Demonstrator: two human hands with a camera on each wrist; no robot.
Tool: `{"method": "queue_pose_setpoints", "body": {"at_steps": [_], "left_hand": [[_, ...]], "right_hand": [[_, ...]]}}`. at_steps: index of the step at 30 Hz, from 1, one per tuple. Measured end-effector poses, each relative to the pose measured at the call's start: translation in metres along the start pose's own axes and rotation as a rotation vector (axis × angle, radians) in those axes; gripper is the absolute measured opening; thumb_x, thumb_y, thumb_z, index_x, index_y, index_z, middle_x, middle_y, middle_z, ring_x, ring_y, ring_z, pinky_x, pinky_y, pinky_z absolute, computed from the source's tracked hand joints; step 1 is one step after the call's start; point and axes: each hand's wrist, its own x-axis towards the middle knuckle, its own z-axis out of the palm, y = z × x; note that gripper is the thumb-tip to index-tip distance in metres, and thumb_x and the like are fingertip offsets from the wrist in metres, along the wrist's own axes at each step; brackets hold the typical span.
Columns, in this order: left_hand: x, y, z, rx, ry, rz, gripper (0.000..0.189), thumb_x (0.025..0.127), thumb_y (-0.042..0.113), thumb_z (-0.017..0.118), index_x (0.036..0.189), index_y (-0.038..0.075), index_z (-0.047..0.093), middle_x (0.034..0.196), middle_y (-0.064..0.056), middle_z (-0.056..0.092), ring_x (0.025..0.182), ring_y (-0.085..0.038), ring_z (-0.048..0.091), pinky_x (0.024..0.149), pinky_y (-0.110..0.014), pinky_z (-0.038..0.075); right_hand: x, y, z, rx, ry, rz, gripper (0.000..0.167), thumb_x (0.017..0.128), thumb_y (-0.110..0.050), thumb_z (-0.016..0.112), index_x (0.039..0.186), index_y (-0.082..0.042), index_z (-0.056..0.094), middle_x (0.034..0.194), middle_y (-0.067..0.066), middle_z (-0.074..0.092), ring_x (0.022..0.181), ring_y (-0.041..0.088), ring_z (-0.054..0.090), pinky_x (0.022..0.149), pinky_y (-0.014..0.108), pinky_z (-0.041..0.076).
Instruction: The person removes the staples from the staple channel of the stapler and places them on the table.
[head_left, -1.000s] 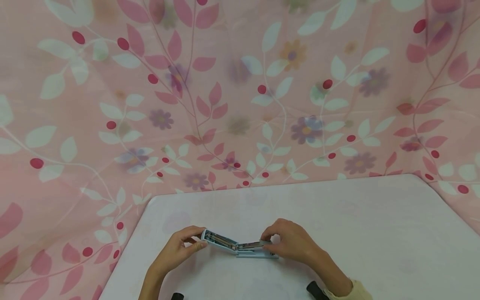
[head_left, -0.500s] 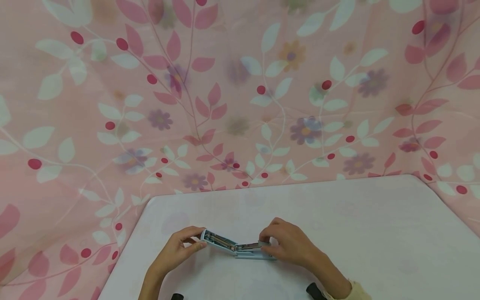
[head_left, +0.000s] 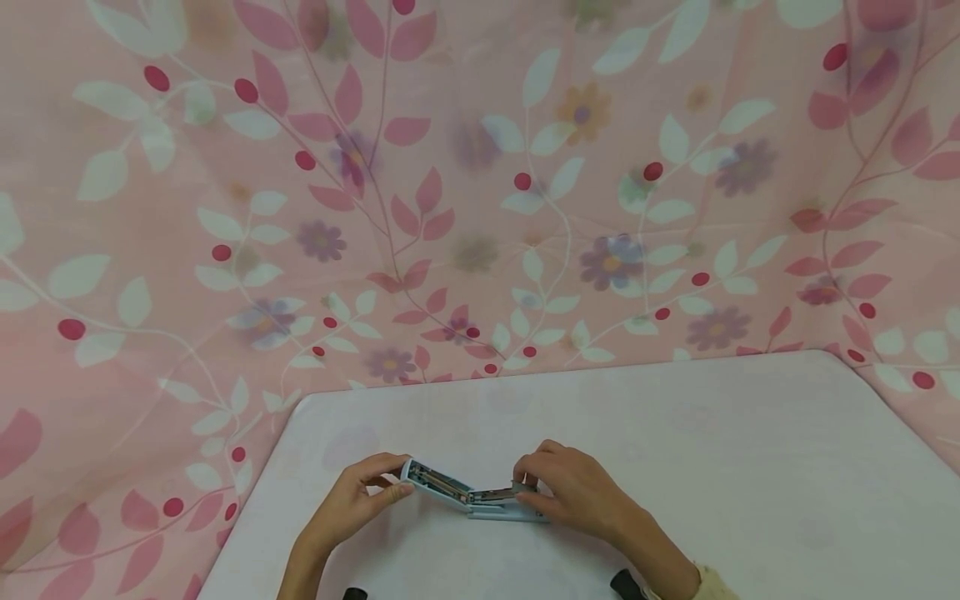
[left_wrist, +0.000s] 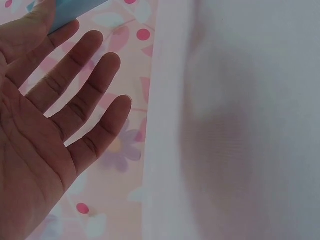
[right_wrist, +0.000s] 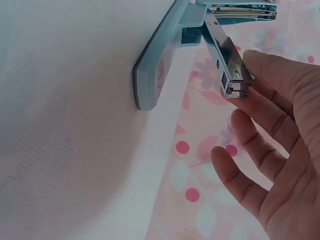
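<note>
A light blue stapler [head_left: 442, 485] is opened wide on the table, its top arm swung back to the left and its base [right_wrist: 159, 70] on the white surface. My left hand [head_left: 362, 492] pinches the end of the top arm between thumb and forefinger. In the left wrist view the other fingers of that hand [left_wrist: 75, 100] are spread, with a bit of blue casing at the thumb. My right hand [head_left: 573, 492] pinches the free end of the metal staple magazine [right_wrist: 227, 60], which slants up from the hinge above the base. Its remaining fingers [right_wrist: 250, 185] are loosely bent.
The white table [head_left: 712, 442] has rounded far corners. Behind it hangs a pink floral cloth [head_left: 480, 208]. Black cylindrical ends show near the wrists at the bottom edge, one by the left forearm [head_left: 303, 562] and one by the right [head_left: 626, 583].
My right hand has shifted slightly left, still pinching the end of the magazine. The left hand and the stapler's top arm hold nearly the same place.
</note>
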Motion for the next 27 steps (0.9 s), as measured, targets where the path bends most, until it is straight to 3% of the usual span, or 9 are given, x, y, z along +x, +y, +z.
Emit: {"method": "queue_pose_setpoints", "body": {"at_steps": [16, 24, 27], "left_hand": [[0.0015, 0.0027, -0.0003, 0.015, -0.003, 0.018, 0.029, 0.088, 0.016, 0.076, 0.117, 0.014, 0.071, 0.103, 0.003, 0.069, 0.095, -0.015, 0.063, 0.077, -0.033, 0.055], [0.0020, 0.0038, -0.0012, 0.031, -0.019, 0.033, 0.030, 0.088, 0.016, 0.075, 0.118, 0.014, 0.071, 0.104, 0.002, 0.069, 0.094, -0.015, 0.063, 0.077, -0.033, 0.055], [0.0018, 0.0045, -0.0019, 0.025, -0.026, 0.011, 0.028, 0.089, 0.017, 0.075, 0.116, 0.014, 0.071, 0.104, 0.002, 0.069, 0.094, -0.015, 0.063, 0.078, -0.034, 0.055]], "right_hand": [[0.0007, -0.0036, 0.0011, -0.028, 0.013, 0.001, 0.016, 0.090, -0.031, 0.074, 0.105, -0.027, 0.069, 0.086, -0.020, 0.061, 0.081, 0.006, 0.054, 0.064, 0.020, 0.046], [0.0022, -0.0052, 0.0034, -0.026, 0.037, 0.083, 0.018, 0.090, -0.031, 0.073, 0.106, -0.028, 0.066, 0.080, -0.019, 0.061, 0.071, 0.004, 0.050, 0.058, 0.019, 0.043], [0.0010, -0.0041, 0.0021, -0.013, 0.051, 0.111, 0.018, 0.090, -0.033, 0.073, 0.105, -0.030, 0.065, 0.080, -0.021, 0.060, 0.071, 0.005, 0.051, 0.059, 0.020, 0.044]]}}
